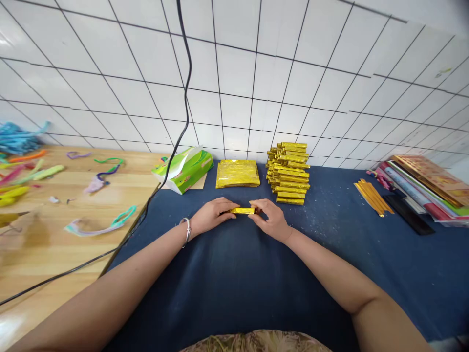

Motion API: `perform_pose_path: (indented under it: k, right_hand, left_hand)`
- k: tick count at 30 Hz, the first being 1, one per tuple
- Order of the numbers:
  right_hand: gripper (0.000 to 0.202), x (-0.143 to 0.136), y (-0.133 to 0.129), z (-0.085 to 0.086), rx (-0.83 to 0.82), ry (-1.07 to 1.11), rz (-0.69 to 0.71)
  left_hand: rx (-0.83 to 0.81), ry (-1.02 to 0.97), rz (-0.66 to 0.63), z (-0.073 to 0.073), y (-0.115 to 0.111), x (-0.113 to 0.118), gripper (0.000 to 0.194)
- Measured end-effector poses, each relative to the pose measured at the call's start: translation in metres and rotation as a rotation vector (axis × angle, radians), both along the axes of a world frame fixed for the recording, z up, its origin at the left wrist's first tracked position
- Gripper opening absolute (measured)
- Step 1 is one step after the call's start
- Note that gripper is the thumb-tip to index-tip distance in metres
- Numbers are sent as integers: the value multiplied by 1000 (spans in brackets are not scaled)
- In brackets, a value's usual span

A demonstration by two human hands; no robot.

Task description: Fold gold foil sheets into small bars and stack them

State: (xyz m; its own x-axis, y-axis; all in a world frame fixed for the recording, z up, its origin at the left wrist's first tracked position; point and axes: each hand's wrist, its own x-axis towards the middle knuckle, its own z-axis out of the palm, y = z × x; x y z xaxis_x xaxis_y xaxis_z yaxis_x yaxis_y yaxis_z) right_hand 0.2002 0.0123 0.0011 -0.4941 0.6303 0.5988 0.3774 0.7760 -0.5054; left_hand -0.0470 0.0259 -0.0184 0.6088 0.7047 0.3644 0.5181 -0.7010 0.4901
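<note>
A folded strip of shiny gold paper (pixel 243 211) is held level between my two hands above the dark blue tabletop. My left hand (pixel 214 215) pinches its left end between thumb and fingers; a silver bangle circles that wrist. At the other end, the thumb and fingers of my right hand (pixel 270 220) grip the strip. Just behind lies a flat stack of gold paper sheets (pixel 238 174). To the right of that stack, a pile of folded gold paper strips (pixel 289 173) rises against the tiled wall.
A green tissue pack (pixel 188 171) stands left of the sheets. A black cable (pixel 187 78) hangs down and crosses the table's left side. Colourful fuzzy stems (pixel 36 171) lie on the wooden table. Gold strips (pixel 372 196) and stacked books (pixel 421 188) are at right.
</note>
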Motion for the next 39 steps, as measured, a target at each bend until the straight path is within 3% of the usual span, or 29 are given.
perform_pose_path:
  k: [8,12,15,18,22,29,39]
  right_hand:
    - [29,8,9,-1,97,-332,11]
    - [28,12,13,3,193,-501,9]
    - [29,21,18,16,264,-549,-11]
    - [30,36,30,33,297,-531,-72]
    - [32,67,50,51,290,-416,-254]
    - [33,118,98,69,243,-298,-575]
    - [37,137,208,97,184,-406,-731]
  left_hand:
    - [-73,-67,71,3,-4,-1,34]
    - [-182,-117,53,2,-6,-2,45]
    - [-300,-204,91,2,-5,-3,53]
    - [-364,-262,133,3,-3,-4,50]
    - [-360,-238,140,5,-1,-3,45]
    - [-326,-149,125,5,2,0,37]
    - [-310,-168,90,4,6,-1,32]
